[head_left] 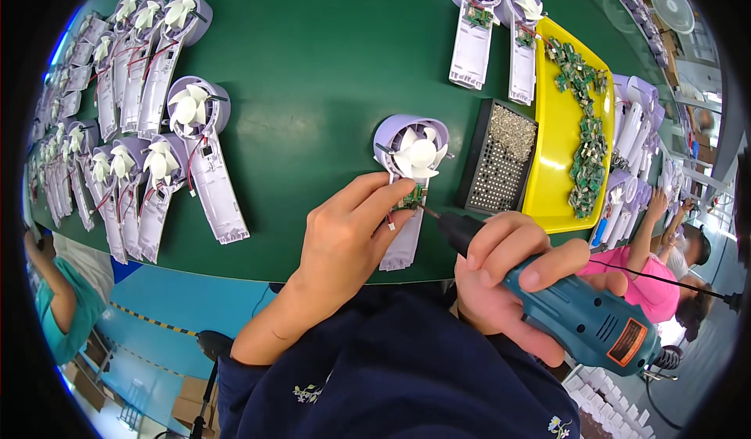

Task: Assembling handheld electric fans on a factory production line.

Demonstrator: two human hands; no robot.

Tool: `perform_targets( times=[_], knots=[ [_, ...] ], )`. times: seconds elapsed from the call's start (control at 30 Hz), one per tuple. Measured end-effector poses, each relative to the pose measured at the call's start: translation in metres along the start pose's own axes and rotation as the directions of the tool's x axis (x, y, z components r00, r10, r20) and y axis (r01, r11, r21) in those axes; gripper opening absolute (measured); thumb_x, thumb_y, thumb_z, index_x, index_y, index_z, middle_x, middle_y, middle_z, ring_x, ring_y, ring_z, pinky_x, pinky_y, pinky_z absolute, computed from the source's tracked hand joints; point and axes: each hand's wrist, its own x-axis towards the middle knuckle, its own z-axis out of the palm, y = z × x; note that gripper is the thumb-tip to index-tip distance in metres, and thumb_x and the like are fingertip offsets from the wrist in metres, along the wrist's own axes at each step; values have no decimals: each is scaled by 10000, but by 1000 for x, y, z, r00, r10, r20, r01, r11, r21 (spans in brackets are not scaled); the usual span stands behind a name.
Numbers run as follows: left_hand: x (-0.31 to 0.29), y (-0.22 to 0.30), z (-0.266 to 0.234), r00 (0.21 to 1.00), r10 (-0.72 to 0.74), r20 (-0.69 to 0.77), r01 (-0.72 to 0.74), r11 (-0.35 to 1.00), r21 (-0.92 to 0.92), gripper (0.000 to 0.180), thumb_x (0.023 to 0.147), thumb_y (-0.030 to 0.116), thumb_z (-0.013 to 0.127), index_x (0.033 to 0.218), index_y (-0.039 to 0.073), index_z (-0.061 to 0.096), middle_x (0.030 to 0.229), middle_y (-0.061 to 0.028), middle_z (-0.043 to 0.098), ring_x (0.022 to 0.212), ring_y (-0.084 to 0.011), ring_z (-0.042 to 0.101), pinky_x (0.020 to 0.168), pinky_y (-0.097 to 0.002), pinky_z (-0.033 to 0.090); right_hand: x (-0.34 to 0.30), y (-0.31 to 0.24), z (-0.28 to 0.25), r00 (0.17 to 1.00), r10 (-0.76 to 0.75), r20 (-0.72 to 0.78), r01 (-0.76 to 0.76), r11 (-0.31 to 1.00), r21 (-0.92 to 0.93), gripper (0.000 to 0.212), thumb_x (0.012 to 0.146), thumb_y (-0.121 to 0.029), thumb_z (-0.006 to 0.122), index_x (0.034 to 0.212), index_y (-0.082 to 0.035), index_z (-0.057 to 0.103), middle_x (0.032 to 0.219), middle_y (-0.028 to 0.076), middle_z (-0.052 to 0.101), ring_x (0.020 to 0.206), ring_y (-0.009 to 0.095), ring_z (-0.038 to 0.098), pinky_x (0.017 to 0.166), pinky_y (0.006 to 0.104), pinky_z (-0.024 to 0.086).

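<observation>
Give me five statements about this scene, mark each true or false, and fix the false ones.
1. The right hand holds a driver. True.
2. The yellow tray is left of the screw tray. False: the yellow tray is right of it.
3. The left hand touches a small board. True.
4. The fan blades beyond that hand are red. False: they are white.
5. The tabletop is green. True.

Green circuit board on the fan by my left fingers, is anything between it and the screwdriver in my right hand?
Nothing visible stands between them: the screwdriver points at the right edge of the green circuit board. The left hand is on the other side.
</observation>
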Motion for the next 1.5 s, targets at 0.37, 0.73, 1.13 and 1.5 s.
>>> perform_targets(
  times=[0.37,0.73,1.13,1.5],
  knots=[
    [-1,-1,1,1000,-17,-21,16,1000,-9,392,732,3,825,1104,61,716,1011,-119,685,760,-250,677,642,-321,554,-1,0,4,998,-30,53,31,999,-25,923,901,-596,621,1575,-184,143,966,80,532,481,186,462,416,333,429],
    [-2,-4,3,1000,-27,9,27,998,-50,349,772,39,790,1103,57,680,1020,-84,627,730,-249,656,632,-360,528,3,-2,4,997,18,71,-15,999,-35,924,891,-593,642,1570,-181,169,969,77,542,483,189,467,432,339,438],
    [3,-8,-7,993,-50,103,66,986,-155,413,751,-55,788,1134,57,682,1021,-81,621,698,-182,612,636,-298,526,3,2,1,996,62,70,-65,997,36,899,886,-591,658,1559,-210,200,954,66,542,505,187,484,451,341,469],
    [14,5,-22,982,-14,189,1,998,69,339,779,-3,761,1096,65,663,1004,-102,684,700,-271,667,606,-348,547,2,1,1,995,75,69,-78,996,38,898,883,-592,664,1565,-237,201,929,62,540,505,182,499,447,338,473]
  ],
)
